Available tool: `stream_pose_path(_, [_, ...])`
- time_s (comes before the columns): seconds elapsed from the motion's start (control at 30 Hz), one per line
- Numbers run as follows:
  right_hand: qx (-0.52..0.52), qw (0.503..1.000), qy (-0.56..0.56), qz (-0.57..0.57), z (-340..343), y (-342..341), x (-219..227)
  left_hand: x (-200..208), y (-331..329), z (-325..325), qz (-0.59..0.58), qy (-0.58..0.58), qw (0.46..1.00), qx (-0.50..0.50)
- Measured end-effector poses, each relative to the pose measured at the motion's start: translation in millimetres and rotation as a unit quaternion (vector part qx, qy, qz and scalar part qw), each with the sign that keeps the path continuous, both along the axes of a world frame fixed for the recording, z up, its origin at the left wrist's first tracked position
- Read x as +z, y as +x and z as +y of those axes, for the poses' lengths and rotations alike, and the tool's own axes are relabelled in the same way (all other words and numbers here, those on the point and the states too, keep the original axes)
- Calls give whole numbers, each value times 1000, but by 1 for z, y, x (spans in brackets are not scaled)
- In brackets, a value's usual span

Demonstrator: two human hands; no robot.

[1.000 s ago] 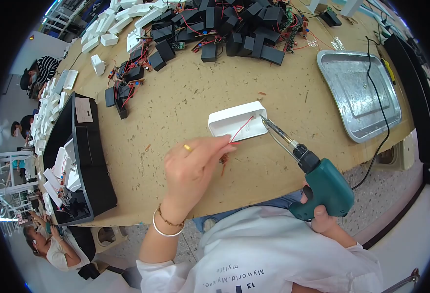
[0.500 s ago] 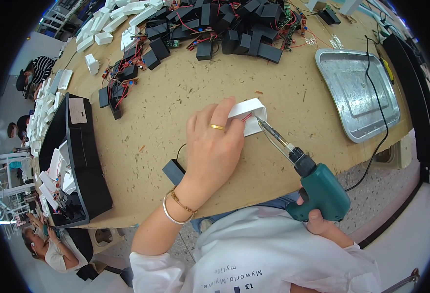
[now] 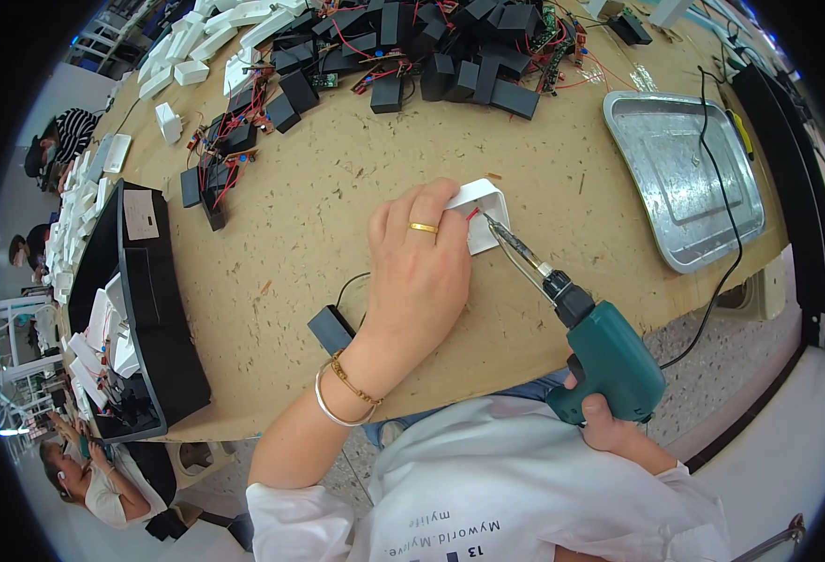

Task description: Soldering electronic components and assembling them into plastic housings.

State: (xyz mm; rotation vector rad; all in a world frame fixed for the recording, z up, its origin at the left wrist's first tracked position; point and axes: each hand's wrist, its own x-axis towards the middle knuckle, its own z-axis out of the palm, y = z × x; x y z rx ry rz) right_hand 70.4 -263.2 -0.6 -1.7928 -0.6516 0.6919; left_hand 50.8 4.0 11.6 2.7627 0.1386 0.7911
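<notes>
My left hand (image 3: 419, 251) is closed around a small white plastic housing (image 3: 495, 199) on the table and covers much of it. A short red wire (image 3: 473, 214) shows inside the housing. In my right hand (image 3: 602, 423) is a green pistol-shaped soldering gun (image 3: 618, 361), gripped by its handle. Its metal tip reaches into the open end of the housing beside the red wire; whether they touch, I cannot tell. A black box-shaped part (image 3: 331, 330) lies by my left wrist, with a thin dark cable running from it toward my hand.
Black boxes (image 3: 422, 47) with red wires and circuit boards are heaped at the back. White housings (image 3: 188, 42) lie far left. A black bin (image 3: 164, 318) holds white parts at left. At right are a metal tray (image 3: 689, 183) and the gun's cord (image 3: 733, 225). Other people sit beyond the left side.
The view has shifted slightly. The visible red wire in the housing looks shorter, and the left fingers are more bent over the housing. Both hands keep their holds.
</notes>
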Motion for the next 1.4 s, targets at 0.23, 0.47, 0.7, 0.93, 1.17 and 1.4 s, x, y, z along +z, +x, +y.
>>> stream_pose_path(0.23, [-26, 999, 6, 43, 10, 2, 7, 2, 3, -2, 1, 8, 1000, 25])
stream_pose_path(0.47, [-46, 997, 36, 54, 19, 6, 12, 3, 3, -2, 8, 26, 999, 33])
stream_pose_path(0.7, [-48, 997, 24, 60, 22, 6, 15, 2, 4, -2, 10, 26, 999, 33])
stream_pose_path(0.93, [-45, 997, 28, 50, 21, 7, 14, 3, 4, -2, 12, 25, 999, 30])
stream_pose_path(1.17, [-87, 994, 64, 31, 27, 8, 16, 2, 3, -2, 15, 24, 999, 25])
stream_pose_path(1.4, [-58, 996, 14, 70, 20, 7, 13, 2, 3, -2, 13, 20, 999, 23])
